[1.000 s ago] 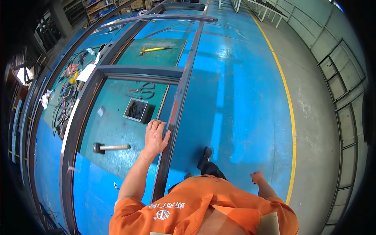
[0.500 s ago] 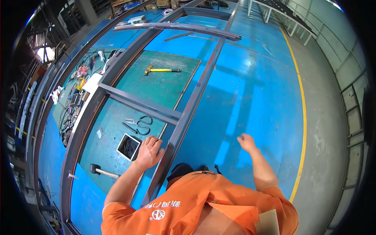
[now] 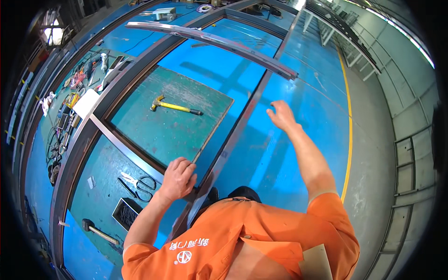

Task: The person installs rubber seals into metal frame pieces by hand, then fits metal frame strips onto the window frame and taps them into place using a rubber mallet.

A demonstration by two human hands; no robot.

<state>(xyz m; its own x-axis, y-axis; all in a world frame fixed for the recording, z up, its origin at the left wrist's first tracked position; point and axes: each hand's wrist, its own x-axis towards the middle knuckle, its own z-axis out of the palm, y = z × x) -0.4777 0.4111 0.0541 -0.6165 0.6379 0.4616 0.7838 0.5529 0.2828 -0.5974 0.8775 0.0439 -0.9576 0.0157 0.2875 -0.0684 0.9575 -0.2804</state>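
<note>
My left hand (image 3: 178,179) is over the near end of the dark metal crossbar (image 3: 128,150), where it joins the long frame rail (image 3: 238,126). Its fingers are loosely curled and slightly apart, with nothing visible in them; whether it touches the metal I cannot tell. My right hand (image 3: 281,115) reaches forward, empty, thumb and fingers apart, above the blue floor right of the rail. Ahead of it, a loose metal profile (image 3: 219,43) lies across the frame. Inside the frame are a yellow-handled hammer (image 3: 175,106), black-handled scissors (image 3: 139,185) and an open box of small dark pieces (image 3: 126,213).
A mallet (image 3: 99,232) lies at the lower left on the green board (image 3: 186,91). Tools and cables (image 3: 60,126) lie beyond the left rail. White-legged racks (image 3: 333,35) stand at the far right, and a yellow line (image 3: 350,140) runs along the floor.
My view has moved forward along the frame, so the box, scissors and mallet sit lower and further left. My right hand has reached forward toward the loose profile, and its fingers have spread.
</note>
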